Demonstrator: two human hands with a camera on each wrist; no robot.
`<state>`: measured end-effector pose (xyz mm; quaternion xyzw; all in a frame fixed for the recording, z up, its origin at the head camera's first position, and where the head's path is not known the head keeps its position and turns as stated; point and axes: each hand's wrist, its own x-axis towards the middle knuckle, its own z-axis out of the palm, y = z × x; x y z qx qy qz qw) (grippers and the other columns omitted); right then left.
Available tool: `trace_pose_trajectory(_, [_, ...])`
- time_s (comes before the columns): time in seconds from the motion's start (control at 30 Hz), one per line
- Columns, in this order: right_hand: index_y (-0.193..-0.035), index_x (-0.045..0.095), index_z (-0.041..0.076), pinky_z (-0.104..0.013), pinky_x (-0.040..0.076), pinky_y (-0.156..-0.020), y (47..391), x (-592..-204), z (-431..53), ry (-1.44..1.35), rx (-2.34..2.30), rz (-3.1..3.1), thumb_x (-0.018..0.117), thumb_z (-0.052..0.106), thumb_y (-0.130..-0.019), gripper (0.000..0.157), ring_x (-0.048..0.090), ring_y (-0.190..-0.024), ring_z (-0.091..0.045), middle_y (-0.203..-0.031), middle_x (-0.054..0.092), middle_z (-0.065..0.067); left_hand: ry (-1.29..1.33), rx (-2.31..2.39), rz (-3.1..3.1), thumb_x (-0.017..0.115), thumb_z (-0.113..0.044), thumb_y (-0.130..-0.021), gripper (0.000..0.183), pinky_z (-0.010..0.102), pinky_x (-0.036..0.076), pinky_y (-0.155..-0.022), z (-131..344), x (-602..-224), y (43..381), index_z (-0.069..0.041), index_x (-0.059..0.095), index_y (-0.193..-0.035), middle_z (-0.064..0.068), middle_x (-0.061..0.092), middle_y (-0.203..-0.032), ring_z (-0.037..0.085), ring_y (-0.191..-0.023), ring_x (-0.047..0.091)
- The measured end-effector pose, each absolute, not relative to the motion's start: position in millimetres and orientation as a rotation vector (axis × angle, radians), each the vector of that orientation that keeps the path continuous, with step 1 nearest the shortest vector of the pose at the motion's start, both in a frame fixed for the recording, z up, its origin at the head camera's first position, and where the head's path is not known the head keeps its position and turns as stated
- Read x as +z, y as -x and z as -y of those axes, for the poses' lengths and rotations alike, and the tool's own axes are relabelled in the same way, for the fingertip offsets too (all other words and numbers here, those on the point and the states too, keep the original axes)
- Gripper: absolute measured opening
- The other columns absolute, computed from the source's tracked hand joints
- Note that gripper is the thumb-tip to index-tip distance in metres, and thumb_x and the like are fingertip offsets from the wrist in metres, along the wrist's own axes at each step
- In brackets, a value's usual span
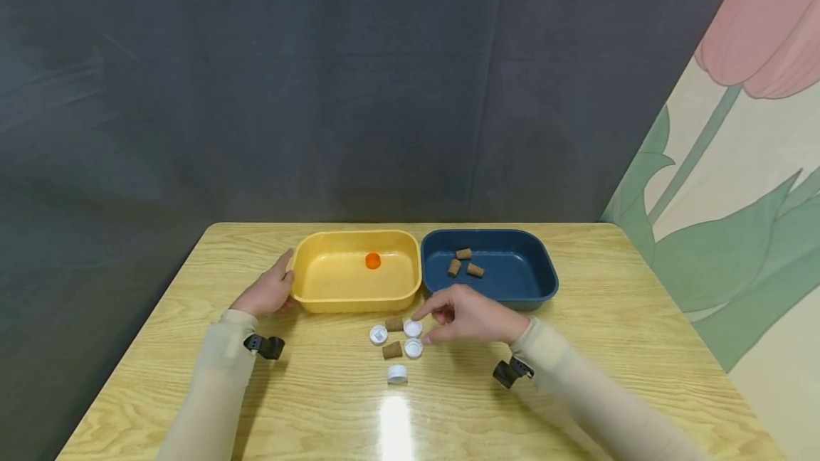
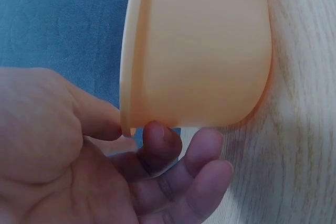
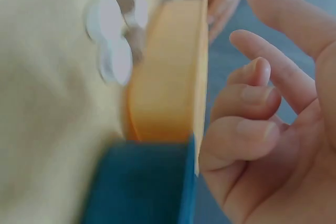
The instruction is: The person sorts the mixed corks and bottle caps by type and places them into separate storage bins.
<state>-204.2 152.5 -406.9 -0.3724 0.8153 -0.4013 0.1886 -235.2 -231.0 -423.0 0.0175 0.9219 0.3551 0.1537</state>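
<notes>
My left hand [image 1: 267,292] holds the left end of a yellow bin [image 1: 359,303], with the thumb at the rim and curled fingers against the outer wall in the left wrist view. My right hand [image 1: 470,315] hovers by the loose pieces in front of the bins, its thumb and index finger spread apart and nothing between them. Nearest those fingertips lie a white bottle cap [image 1: 413,328] and a second white cap [image 1: 413,348]. Beside them are a cork [image 1: 393,324], another cork [image 1: 392,350] and a white cap [image 1: 379,334]. Closer to me stands a white cap [image 1: 397,374].
An orange cap [image 1: 373,260] lies inside the yellow bin. Against its right side stands a dark blue bin [image 1: 528,290] with three corks, one cork [image 1: 475,270] among them. The wooden table [image 1: 320,404] meets a dark curtain [image 1: 320,126] at the back.
</notes>
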Motion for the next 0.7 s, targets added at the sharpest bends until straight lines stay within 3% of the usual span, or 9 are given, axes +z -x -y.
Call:
trace_pose_trajectory(0.17, [-0.109, 0.077, 0.005, -0.017, 0.035, -0.058, 192, -427, -138, 1.045, -1.170, -2.200, 0.083, 0.020, -0.084, 0.029, 0.040, -0.059, -0.002, -0.068, 0.048, 0.006, -0.072, 1.049, -2.649, 0.027, -0.013, -0.110, 0.062, 0.036, 0.051, -0.064, 232, -424, 235, -0.014, -0.008, -0.161, 0.020, 0.057, -0.090, 0.028, -0.068, 0.058])
trace_pose_trajectory(0.3, [-0.106, 0.078, 0.006, -0.016, 0.037, -0.060, 184, -444, -130, 0.997, -1.201, -2.150, 0.084, 0.017, -0.082, 0.027, 0.042, -0.062, -0.001, -0.070, 0.051, 0.006, -0.071, 1.047, -2.655, 0.027, -0.014, -0.110, 0.060, 0.033, 0.049, -0.062, 232, -426, 236, -0.018, -0.003, -0.162, 0.024, 0.056, -0.101, 0.027, -0.066, 0.057])
trace_pose_trajectory(0.5, [-0.102, 0.078, 0.008, -0.016, 0.037, -0.059, 175, -459, -122, 0.898, -1.234, -2.153, 0.085, 0.014, -0.080, 0.024, 0.042, -0.061, -0.001, -0.068, 0.051, 0.006, -0.044, 1.043, -2.628, 0.025, -0.017, -0.111, 0.056, 0.031, 0.045, -0.059, 232, -427, 237, -0.016, 0.005, -0.163, 0.017, 0.056, -0.080, 0.023, -0.061, 0.053])
trace_pose_trajectory(0.7, [-0.097, 0.080, 0.012, -0.016, 0.036, -0.059, 171, -470, -118, 0.908, -1.243, -2.160, 0.085, 0.017, -0.081, 0.018, 0.040, -0.059, -0.002, -0.063, 0.047, 0.006, -0.063, 1.032, -2.632, 0.025, -0.017, -0.111, 0.055, 0.032, 0.045, -0.059, 232, -427, 235, -0.014, 0.005, -0.162, 0.016, 0.055, -0.077, 0.024, -0.061, 0.053])
